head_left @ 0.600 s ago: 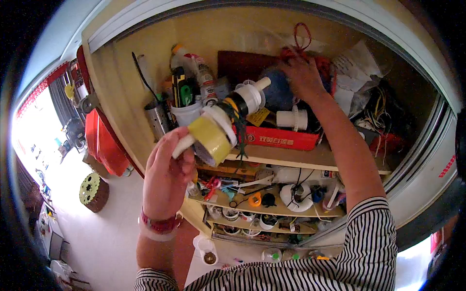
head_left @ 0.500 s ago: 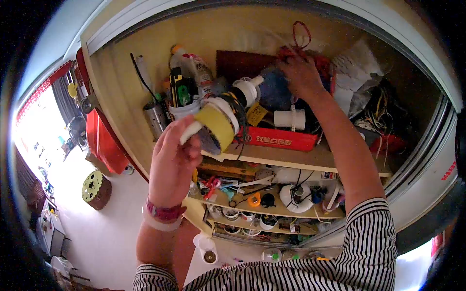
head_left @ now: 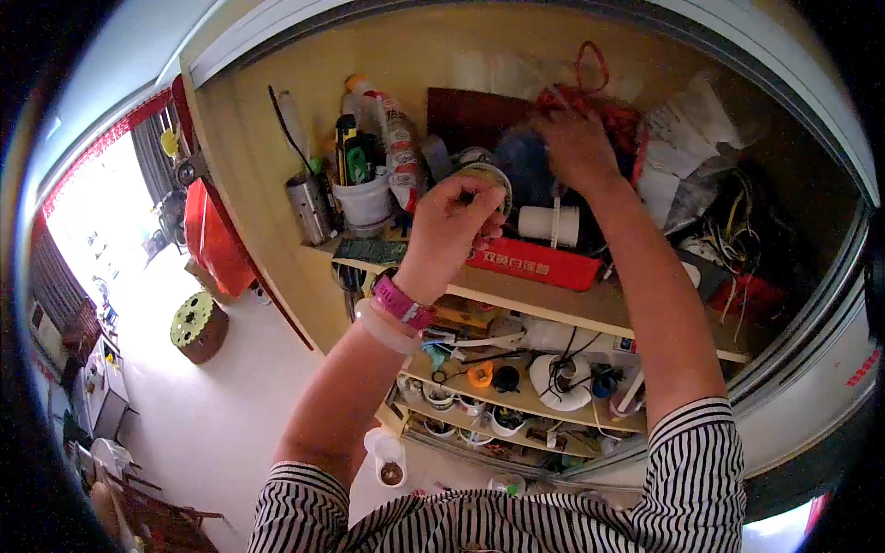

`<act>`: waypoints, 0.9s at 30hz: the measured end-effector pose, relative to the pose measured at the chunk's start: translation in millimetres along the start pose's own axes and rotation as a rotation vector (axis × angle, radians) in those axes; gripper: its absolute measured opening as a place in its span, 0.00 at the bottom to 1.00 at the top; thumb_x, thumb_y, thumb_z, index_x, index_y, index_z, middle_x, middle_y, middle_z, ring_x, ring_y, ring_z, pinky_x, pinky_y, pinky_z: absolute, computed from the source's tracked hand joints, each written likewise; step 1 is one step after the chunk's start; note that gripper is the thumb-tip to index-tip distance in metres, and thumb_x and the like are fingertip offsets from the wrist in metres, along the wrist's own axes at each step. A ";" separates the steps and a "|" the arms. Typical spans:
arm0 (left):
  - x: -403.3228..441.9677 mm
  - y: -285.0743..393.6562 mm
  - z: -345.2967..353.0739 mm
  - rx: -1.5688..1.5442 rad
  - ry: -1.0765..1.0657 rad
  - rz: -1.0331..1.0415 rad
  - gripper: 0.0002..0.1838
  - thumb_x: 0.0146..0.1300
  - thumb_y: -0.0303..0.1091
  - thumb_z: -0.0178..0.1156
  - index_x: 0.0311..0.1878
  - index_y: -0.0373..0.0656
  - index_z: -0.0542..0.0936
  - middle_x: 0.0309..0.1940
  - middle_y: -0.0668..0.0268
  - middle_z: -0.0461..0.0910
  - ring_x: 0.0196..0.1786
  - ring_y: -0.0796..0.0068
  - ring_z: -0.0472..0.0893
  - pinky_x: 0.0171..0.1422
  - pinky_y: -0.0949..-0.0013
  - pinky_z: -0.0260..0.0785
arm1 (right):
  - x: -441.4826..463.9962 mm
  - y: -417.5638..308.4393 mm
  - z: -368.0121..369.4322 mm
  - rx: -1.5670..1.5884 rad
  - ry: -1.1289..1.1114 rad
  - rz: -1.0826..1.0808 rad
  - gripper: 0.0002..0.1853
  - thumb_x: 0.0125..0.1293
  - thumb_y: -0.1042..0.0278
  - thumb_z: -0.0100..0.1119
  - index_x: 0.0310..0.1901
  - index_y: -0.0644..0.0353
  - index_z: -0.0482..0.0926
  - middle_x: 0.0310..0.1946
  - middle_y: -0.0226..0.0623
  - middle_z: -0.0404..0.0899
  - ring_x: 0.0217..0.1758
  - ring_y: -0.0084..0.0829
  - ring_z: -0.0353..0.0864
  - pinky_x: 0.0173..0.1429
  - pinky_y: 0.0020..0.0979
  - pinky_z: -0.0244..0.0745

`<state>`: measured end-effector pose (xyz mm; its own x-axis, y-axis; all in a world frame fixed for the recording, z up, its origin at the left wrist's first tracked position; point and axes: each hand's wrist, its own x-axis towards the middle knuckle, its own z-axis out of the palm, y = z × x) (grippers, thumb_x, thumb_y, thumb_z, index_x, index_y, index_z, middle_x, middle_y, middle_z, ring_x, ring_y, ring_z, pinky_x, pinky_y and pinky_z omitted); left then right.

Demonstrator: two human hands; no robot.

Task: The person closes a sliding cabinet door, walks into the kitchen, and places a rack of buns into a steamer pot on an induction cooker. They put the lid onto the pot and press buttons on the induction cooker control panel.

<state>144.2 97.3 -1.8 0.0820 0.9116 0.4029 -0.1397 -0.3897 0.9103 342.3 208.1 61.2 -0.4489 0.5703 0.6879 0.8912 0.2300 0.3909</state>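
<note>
My left hand (head_left: 456, 226) is closed, its curled fingers gripping the edge of a roll of tape (head_left: 498, 172) above a red box (head_left: 544, 264) on the upper shelf. The hand covers most of the roll. Farther right, my right hand (head_left: 578, 152) reaches in with bent fingers on a red bag (head_left: 623, 134) that has a red cord handle. Its fingertips are dim and a little blurred. A dark blue bundle (head_left: 524, 166) sits between the hands. Below it, a white cylinder (head_left: 548, 225) lies on its side in the box.
Left of my left hand stand a white cup (head_left: 364, 201) with cutters, a metal cylinder (head_left: 307, 210) and a printed tube (head_left: 402, 147). Crumpled plastic (head_left: 687, 138) and tangled cables (head_left: 737, 217) fill the right. Lower shelves (head_left: 525, 396) carry small containers and wires.
My left hand has moved right and inward with the tape rolls, from in front of the shelf to above the red box. My right hand stays at the red bag. The view has shifted slightly.
</note>
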 end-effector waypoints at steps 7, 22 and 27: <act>40.7 5.7 12.1 0.018 0.031 0.140 0.11 0.66 0.38 0.64 0.44 0.41 0.81 0.29 0.71 0.81 0.29 0.84 0.78 0.32 0.78 0.70 | -1.9 3.0 5.1 -0.036 0.036 -0.032 0.24 0.57 0.75 0.57 0.58 0.49 0.76 0.56 0.39 0.78 0.65 0.40 0.72 0.68 0.48 0.64; -0.5 -40.9 5.0 0.487 -0.043 0.485 0.26 0.56 0.28 0.69 0.60 0.46 0.78 0.36 0.66 0.80 0.37 0.77 0.78 0.47 0.72 0.73 | -4.2 7.4 25.8 0.100 0.099 -0.115 0.29 0.54 0.73 0.62 0.61 0.46 0.72 0.56 0.38 0.76 0.64 0.42 0.73 0.66 0.48 0.65; -22.3 -42.5 -2.4 0.794 0.027 0.667 0.26 0.54 0.29 0.67 0.60 0.49 0.78 0.50 0.55 0.76 0.52 0.55 0.76 0.60 0.58 0.69 | -15.0 -8.6 -10.3 0.133 0.014 -0.128 0.31 0.56 0.68 0.65 0.63 0.43 0.71 0.59 0.39 0.75 0.69 0.41 0.69 0.70 0.51 0.61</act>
<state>146.0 93.8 -49.7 0.2034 0.4775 0.8548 0.5425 -0.7817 0.3075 340.7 189.4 53.8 -0.5593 0.5186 0.6467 0.8270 0.4031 0.3920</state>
